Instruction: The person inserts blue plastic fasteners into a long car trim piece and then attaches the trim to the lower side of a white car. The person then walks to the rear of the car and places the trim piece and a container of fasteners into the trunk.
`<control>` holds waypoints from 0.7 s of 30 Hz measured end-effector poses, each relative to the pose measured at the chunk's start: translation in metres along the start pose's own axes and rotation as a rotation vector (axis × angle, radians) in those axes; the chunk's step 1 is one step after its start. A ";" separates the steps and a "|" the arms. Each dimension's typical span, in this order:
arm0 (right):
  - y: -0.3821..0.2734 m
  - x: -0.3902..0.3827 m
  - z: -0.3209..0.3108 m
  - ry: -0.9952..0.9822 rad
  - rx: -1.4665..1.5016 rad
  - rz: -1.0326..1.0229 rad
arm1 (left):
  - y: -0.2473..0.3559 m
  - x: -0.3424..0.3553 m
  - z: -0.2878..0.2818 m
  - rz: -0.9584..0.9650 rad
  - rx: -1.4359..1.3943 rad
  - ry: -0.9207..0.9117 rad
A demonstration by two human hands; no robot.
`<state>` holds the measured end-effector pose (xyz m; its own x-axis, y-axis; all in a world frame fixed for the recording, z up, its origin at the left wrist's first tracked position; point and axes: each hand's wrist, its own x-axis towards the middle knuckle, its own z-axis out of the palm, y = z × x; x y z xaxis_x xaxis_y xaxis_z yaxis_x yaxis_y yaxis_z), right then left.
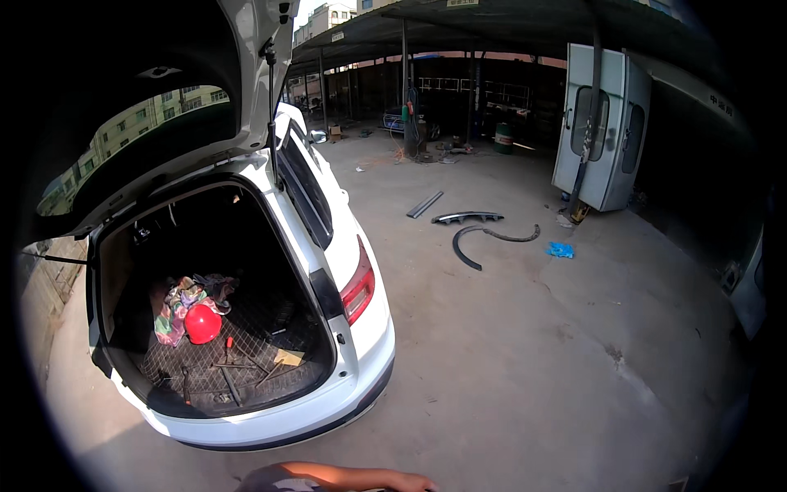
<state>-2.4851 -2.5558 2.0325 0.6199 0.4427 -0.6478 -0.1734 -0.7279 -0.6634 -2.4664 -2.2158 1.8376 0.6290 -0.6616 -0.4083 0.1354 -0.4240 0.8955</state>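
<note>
At the lower edge a bare forearm, which looks like my left, reaches across to the right. My left hand is cut off by the edge, so its fingers and anything in them are hidden. My right hand is out of view. Nearest to the hand stands a white car with its tailgate raised. On the quilted mat in its trunk lie a red helmet, a patterned cloth, a red-handled tool, several dark metal tools and a yellowish flat piece.
Dark curved trim strips, a dark trim panel and a straight strip lie on the concrete, beside a blue plastic bag. A grey van-door-like panel stands by a post. A green drum is under the shed.
</note>
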 end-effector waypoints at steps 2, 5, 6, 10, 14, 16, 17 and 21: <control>-0.002 0.033 -0.042 -0.016 0.036 0.016 | -0.004 0.012 -0.030 0.076 -0.046 0.002; -0.003 0.081 -0.107 -0.062 0.068 0.031 | 0.036 -0.007 -0.112 0.167 -0.061 -0.069; -0.003 0.094 -0.130 -0.080 0.081 0.038 | 0.044 0.001 -0.131 0.121 -0.049 -0.149; 0.005 0.151 -0.229 -0.133 0.132 0.063 | 0.092 0.043 -0.199 -0.012 0.042 -0.261; 0.017 0.192 -0.342 -0.186 0.224 0.090 | 0.136 0.109 -0.256 0.043 0.018 -0.213; 0.021 0.213 -0.395 -0.212 0.272 0.122 | 0.155 0.140 -0.288 0.112 0.072 -0.172; 0.022 0.224 -0.422 -0.232 0.295 0.133 | 0.161 0.158 -0.301 0.033 0.097 -0.200; 0.039 0.265 -0.511 -0.308 0.424 0.212 | 0.187 0.225 -0.353 -0.199 0.126 -0.281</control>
<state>-1.9360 -2.7341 2.0265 0.2971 0.4888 -0.8203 -0.6012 -0.5716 -0.5584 -2.0295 -2.2251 1.9757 0.3624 -0.6953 -0.6206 0.1273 -0.6227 0.7720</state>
